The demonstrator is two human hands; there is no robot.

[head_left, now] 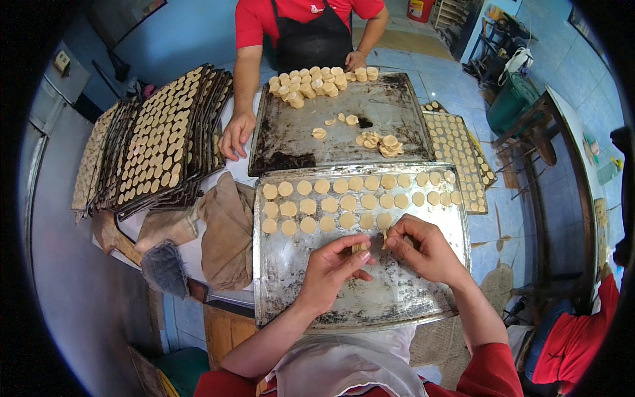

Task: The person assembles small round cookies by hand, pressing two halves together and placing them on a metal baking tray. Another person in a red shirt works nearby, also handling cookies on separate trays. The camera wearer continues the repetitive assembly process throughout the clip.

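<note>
A worn metal baking tray (291, 264) lies in front of me, with rows of pale round dough discs (307, 206) across its far half. Over its middle, my left hand (334, 268) is closed around a small stack of dough discs (360, 247), pinched between thumb and fingers. Just to the right, my right hand (423, 248) pinches a single dough disc (385, 239), seen edge-on, close to the end of the nearest row. The two hands are a short gap apart.
Beyond stands a second tray (278, 142) with stacked discs (311, 85) and dough scraps (380, 142). A co-worker's hand (237, 134) rests at its left edge. Filled trays (155, 135) are piled at left beside brown cloths (225, 231); more filled trays (458, 155) are at right.
</note>
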